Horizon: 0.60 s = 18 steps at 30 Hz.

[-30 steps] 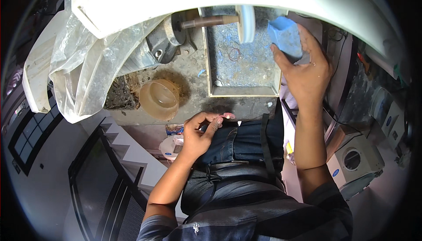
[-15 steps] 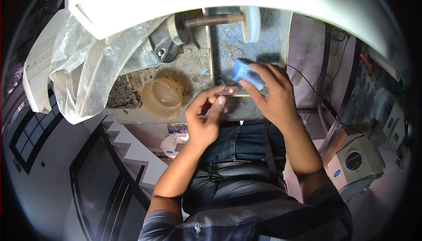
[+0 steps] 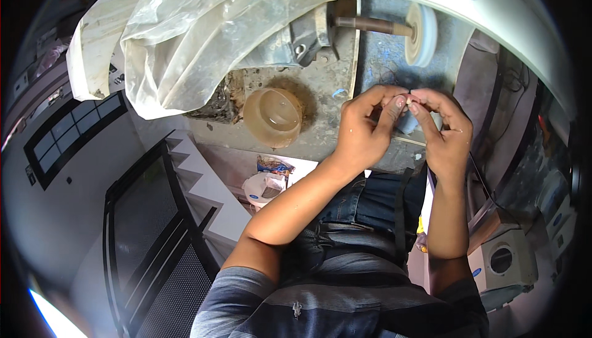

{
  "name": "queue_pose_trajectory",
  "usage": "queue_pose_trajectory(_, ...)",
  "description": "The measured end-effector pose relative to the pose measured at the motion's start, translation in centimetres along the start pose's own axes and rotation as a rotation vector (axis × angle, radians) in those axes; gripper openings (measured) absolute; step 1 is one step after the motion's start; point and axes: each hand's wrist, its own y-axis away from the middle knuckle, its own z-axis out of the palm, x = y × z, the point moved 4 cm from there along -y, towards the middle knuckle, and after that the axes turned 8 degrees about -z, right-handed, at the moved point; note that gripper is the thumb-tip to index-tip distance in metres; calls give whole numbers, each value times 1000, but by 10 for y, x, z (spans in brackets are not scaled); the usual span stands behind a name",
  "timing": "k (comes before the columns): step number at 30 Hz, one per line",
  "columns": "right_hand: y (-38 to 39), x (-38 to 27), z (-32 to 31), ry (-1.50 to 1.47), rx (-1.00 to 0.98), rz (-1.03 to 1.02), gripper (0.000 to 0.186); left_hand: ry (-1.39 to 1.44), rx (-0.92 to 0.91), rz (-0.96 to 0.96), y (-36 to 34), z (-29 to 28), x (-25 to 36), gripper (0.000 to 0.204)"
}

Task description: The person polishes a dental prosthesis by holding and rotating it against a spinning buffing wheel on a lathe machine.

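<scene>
Largest here is a shallow metal tray (image 3: pixel 385 60) with blue-flecked floor, where my left hand (image 3: pixel 367 125) and right hand (image 3: pixel 447 131) meet over its near side, close to a pale round wheel (image 3: pixel 421 34) on a shaft. A blue block (image 3: pixel 407 124) shows partly hidden behind my hands. Smallest, between thumbs and forefingers closed in a narrow pinch, is the pink-and-white piece (image 3: pixel 407 99), best held, I judge, with light, even pressure, knuckles clear of the wheel
</scene>
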Motion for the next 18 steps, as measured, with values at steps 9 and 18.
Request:
queue_pose_trajectory(9,-5,0,-3,130,-38,77,19,92,46,-24,-10,6,1,9)
queue_pose_trajectory(18,-20,8,8,-157,17,152,18,64,186,191,-25,-3,16,6)
